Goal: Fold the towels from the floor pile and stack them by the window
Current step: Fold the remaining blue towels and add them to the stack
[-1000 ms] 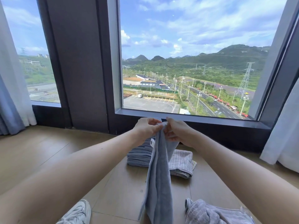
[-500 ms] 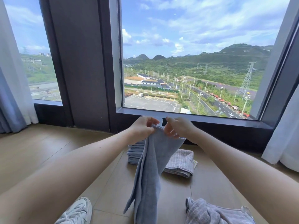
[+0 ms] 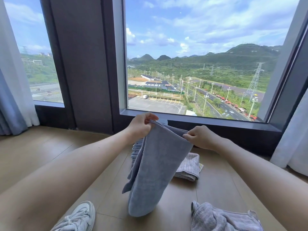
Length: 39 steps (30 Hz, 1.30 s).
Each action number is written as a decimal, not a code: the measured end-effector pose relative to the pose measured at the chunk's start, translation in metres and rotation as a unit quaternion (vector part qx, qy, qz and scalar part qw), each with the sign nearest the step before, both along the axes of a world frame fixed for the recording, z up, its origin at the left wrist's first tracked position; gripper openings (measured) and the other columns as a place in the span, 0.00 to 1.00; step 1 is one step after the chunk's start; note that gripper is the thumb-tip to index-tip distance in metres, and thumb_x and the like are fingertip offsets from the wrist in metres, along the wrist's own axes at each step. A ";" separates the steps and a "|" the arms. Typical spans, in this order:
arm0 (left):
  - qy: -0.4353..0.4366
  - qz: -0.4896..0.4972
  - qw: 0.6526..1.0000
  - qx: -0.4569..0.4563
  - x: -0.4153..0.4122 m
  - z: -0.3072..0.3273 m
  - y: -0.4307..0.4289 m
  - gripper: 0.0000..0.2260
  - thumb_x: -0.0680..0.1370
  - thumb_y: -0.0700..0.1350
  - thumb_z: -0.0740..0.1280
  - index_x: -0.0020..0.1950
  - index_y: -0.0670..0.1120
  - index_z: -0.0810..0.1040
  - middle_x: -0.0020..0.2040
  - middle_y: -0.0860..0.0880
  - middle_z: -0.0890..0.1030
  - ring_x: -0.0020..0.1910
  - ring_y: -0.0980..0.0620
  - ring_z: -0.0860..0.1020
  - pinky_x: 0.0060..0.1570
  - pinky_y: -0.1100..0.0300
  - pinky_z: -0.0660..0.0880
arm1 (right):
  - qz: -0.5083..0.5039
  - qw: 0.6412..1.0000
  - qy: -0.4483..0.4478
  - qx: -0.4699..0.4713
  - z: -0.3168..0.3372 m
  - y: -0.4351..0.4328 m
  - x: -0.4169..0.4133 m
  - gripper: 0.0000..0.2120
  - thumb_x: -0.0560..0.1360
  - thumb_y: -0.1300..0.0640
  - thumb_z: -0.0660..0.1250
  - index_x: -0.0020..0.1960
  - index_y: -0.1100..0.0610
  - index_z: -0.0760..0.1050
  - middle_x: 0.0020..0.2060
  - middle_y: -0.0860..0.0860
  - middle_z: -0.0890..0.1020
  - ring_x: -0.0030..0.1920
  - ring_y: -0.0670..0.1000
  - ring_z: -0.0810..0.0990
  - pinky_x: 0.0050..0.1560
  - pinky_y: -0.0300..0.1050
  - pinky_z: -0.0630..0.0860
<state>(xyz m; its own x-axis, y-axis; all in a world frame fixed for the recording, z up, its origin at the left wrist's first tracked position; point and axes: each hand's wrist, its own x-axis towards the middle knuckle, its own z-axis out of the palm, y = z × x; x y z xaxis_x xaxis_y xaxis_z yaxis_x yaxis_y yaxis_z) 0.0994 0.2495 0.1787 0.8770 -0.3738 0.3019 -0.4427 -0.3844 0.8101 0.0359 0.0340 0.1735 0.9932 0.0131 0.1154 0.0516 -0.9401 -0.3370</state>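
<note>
The left hand point(image 3: 141, 128) and right hand point(image 3: 202, 137) pinch the top corners of 1 hanging blue towel point(image 3: 155, 172). A folded stack point(image 3: 136, 150) lies by the window point(image 3: 200, 121); crumpled towels point(image 3: 216, 217) wait nearby.

Blue-grey towel point(image 3: 155, 172), grey ribbed folded towel point(image 3: 189, 165), white sneaker point(image 3: 78, 217) — tan wood floor point(image 3: 41, 147), dark window frame point(image 3: 86, 64)

Residential rm: curtains point(image 3: 14, 90), wood floor point(image 3: 41, 155)

a single wide-angle view from the person's head, low above the floor point(image 3: 41, 154). it faces forward and slightly down toward the window point(image 3: 200, 47) close ahead.
</note>
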 end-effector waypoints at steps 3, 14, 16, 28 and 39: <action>-0.025 0.046 0.997 0.058 0.004 -0.001 0.007 0.11 0.79 0.36 0.61 0.57 0.46 0.77 0.52 0.50 0.78 0.53 0.52 0.76 0.50 0.64 0.71 | 0.006 0.999 -0.031 0.028 0.005 -0.002 0.000 0.25 0.78 0.48 0.61 0.25 0.56 0.61 0.22 0.49 0.63 0.25 0.47 0.58 0.30 0.42 0.56; -0.137 0.106 0.976 0.135 0.003 0.018 0.013 0.11 0.78 0.40 0.62 0.58 0.38 0.77 0.50 0.43 0.79 0.46 0.52 0.73 0.45 0.64 0.65 | 0.008 0.975 -0.210 0.077 0.018 0.003 0.003 0.06 0.72 0.61 0.71 0.39 0.62 0.77 0.36 0.53 0.75 0.37 0.49 0.72 0.34 0.30 0.64; -0.131 0.111 0.973 0.152 0.004 0.019 0.012 0.10 0.78 0.40 0.62 0.57 0.39 0.78 0.51 0.42 0.80 0.47 0.52 0.73 0.46 0.63 0.66 | -0.011 0.971 -0.215 0.101 0.019 0.009 0.004 0.04 0.71 0.62 0.71 0.43 0.62 0.78 0.39 0.53 0.75 0.41 0.51 0.73 0.33 0.28 0.63; -0.113 0.182 0.967 0.139 0.013 0.019 0.018 0.10 0.78 0.43 0.61 0.55 0.43 0.78 0.49 0.47 0.79 0.49 0.48 0.75 0.45 0.60 0.67 | -0.028 0.975 -0.073 0.206 0.021 0.024 -0.002 0.06 0.74 0.54 0.69 0.46 0.56 0.75 0.37 0.48 0.76 0.41 0.49 0.73 0.37 0.40 0.67; -0.090 -0.055 0.970 0.221 -0.008 0.008 -0.012 0.12 0.74 0.49 0.68 0.56 0.46 0.77 0.52 0.51 0.80 0.53 0.53 0.76 0.55 0.54 0.71 | 0.013 0.961 -0.151 0.231 0.010 0.047 0.009 0.08 0.68 0.58 0.74 0.41 0.60 0.77 0.31 0.46 0.75 0.31 0.42 0.70 0.30 0.33 0.64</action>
<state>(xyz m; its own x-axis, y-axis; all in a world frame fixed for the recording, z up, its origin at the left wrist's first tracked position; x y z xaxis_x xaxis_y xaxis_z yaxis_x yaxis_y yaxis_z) 0.0917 0.2374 0.1863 0.7728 -0.5893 0.2357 -0.6193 -0.6188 0.4833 0.0448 0.0813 0.1838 0.9139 -0.0850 0.3970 0.2333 -0.6904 -0.6848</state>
